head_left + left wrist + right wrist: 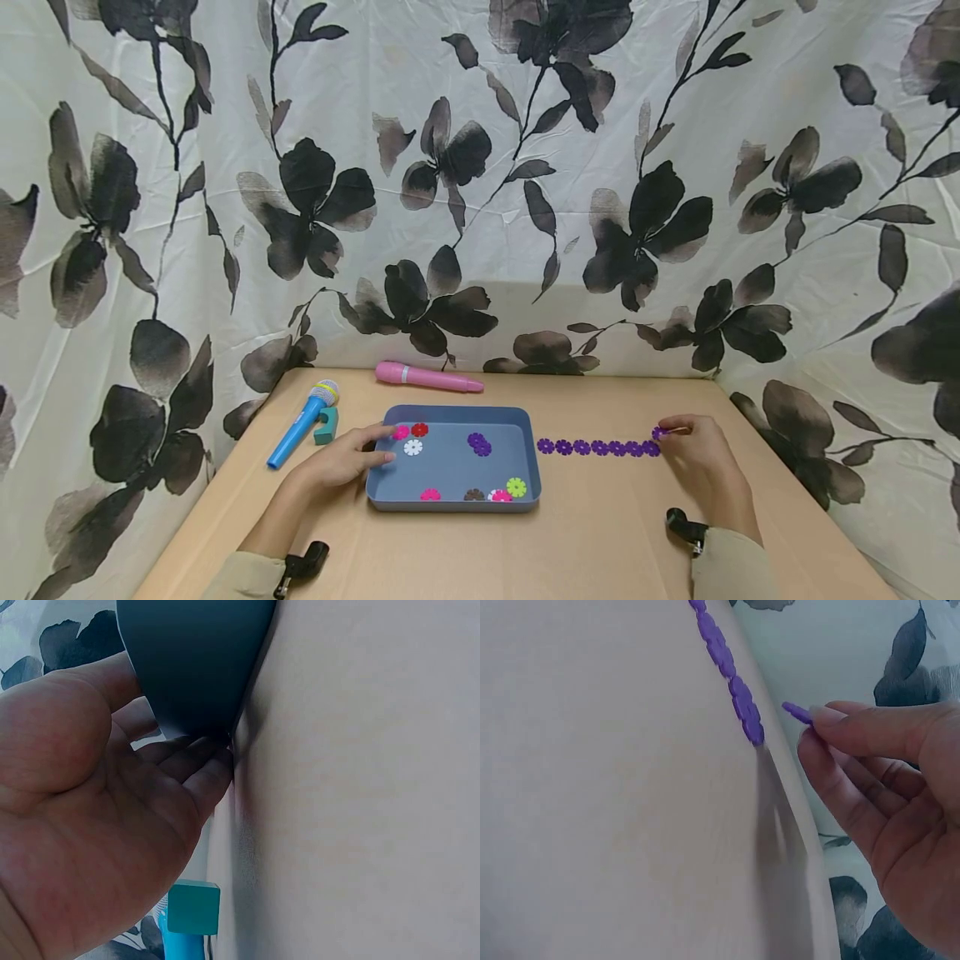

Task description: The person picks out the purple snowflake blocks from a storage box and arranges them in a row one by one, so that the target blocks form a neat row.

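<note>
In the head view my left hand grips the left end of a blue-grey tray, a thumb and finger over the rim. The left wrist view shows other fingers against the outside of the tray. Inside lie several flower-shaped discs: pink, red, a white disc, a brown one, a green disc and overlapping purple discs. Right of the tray runs a row of purple flower discs. Just above its right end, my right hand pinches a purple flower disc between thumb and index finger.
Left of the tray lie a blue toy microphone and a teal block. A pink microphone-shaped toy lies behind the tray. Floral cloth hangs behind and beside the wooden table.
</note>
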Demonstrator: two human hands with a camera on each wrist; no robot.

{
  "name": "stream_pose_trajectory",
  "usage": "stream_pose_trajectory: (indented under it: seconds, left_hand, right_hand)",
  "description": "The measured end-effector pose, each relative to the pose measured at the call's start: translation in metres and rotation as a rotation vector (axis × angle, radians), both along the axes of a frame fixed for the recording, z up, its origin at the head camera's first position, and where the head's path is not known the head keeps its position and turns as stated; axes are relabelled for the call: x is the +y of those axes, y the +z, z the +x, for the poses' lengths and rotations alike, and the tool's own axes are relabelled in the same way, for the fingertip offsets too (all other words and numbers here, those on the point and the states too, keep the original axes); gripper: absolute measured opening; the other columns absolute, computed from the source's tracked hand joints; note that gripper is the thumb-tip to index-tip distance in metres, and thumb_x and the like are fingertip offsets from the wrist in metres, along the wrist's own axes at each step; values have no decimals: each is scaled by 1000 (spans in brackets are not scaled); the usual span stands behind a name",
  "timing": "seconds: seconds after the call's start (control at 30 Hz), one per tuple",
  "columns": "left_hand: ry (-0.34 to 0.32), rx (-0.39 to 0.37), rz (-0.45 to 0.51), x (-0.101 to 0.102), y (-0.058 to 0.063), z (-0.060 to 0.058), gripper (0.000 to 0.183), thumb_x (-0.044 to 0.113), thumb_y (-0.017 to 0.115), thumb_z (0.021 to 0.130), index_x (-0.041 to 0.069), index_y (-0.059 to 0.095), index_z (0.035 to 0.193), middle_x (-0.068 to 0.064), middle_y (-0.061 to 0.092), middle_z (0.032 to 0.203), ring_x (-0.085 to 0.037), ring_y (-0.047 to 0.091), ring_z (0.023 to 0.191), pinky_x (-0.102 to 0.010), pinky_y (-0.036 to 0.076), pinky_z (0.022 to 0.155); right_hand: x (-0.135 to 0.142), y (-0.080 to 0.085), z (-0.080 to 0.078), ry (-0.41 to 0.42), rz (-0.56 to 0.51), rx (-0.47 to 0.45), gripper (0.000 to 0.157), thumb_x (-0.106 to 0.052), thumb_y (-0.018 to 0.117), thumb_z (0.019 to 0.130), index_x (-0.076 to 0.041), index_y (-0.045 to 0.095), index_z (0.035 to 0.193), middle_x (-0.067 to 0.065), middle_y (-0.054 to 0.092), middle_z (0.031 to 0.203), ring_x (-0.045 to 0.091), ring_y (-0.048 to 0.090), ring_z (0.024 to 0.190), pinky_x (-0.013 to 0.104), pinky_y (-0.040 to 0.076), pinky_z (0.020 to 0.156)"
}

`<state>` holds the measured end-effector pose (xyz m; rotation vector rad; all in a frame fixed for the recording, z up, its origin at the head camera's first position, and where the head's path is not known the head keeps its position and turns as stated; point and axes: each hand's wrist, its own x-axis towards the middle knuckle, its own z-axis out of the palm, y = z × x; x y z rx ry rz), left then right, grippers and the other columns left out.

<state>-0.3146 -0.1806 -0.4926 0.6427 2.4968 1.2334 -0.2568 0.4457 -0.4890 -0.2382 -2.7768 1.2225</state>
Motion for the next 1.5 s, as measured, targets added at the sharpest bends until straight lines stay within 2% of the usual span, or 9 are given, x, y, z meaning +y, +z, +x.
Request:
stream_pose_trajectory:
  seconds: [0.17, 0.23, 0.33, 0.47, 0.57, 0.87, 1.13, 1.4, 1.5]
  left_hand:
    - [3, 2, 2, 0, 0, 0, 59, 29, 68, 102, 5, 51, 153, -28, 34, 164, -50, 22, 156, -66, 21, 125]
    - [4, 1, 2, 0, 1, 0, 60, 31, 69, 101, 5, 51, 153, -28, 35, 164, -50, 22, 156, -66, 21, 125]
    - [8, -2, -3, 0, 1, 1, 60, 31, 69, 101, 6, 51, 153, -28, 35, 165, -50, 22, 156, -66, 21, 125]
    - [13, -7, -9, 0, 0, 1, 60, 32, 69, 101, 7, 51, 153, -27, 36, 165, -50, 23, 156, -66, 21, 125]
    - [15, -8, -8, 0, 1, 1, 60, 31, 69, 101, 6, 51, 153, -27, 36, 165, -50, 22, 156, -67, 21, 125]
    - [10, -8, -6, 1, 3, 2, 59, 29, 68, 102, 5, 50, 154, -27, 36, 164, -50, 22, 156, -67, 21, 125]
    - [0, -1, -9, 1, 2, 2, 62, 33, 68, 101, 4, 50, 154, -29, 34, 164, -51, 23, 155, -67, 22, 125]
    - [-4, -20, 8, 0, 2, 2, 62, 31, 68, 102, 4, 49, 154, -29, 32, 165, -50, 20, 157, -66, 19, 126]
    - [-4, -12, 4, 1, 2, 2, 60, 29, 67, 102, 4, 49, 154, -29, 33, 165, -51, 21, 156, -67, 20, 125]
  right_hand:
    - [7, -3, 2, -29, -46, -41, 32, -6, 69, 98, 4, 68, 129, 23, 71, 122, 32, 65, 110, 56, 49, 102]
    - [9, -4, 2, -42, -74, -62, 31, -4, 67, 99, 3, 67, 129, 23, 70, 123, 34, 63, 112, 61, 46, 106]
    - [12, -6, 2, -41, -65, -69, 28, -2, 66, 99, 5, 68, 126, 23, 71, 122, 33, 64, 111, 58, 49, 103]
    - [15, -11, 2, -41, -69, -88, 27, 0, 66, 99, 5, 69, 125, 21, 71, 120, 28, 67, 106, 42, 57, 94]
    - [14, -13, 2, -45, -72, -102, 27, 0, 65, 100, 5, 68, 126, 21, 69, 121, 27, 67, 104, 36, 60, 90]
    - [12, -13, 2, -29, 0, -116, 28, -1, 67, 98, 3, 69, 126, 21, 71, 120, 31, 67, 105, 53, 56, 100]
    - [15, -17, 2, 3, 60, -85, 26, -1, 67, 98, 4, 71, 123, 21, 72, 116, 31, 68, 104, 51, 59, 95]
    - [15, -17, 2, 0, 55, -91, 27, 1, 66, 98, 5, 70, 124, 23, 72, 117, 32, 67, 104, 50, 60, 95]
    - [12, -15, 3, -8, 47, -90, 28, 0, 64, 100, 5, 68, 127, 22, 71, 118, 30, 67, 102, 45, 61, 92]
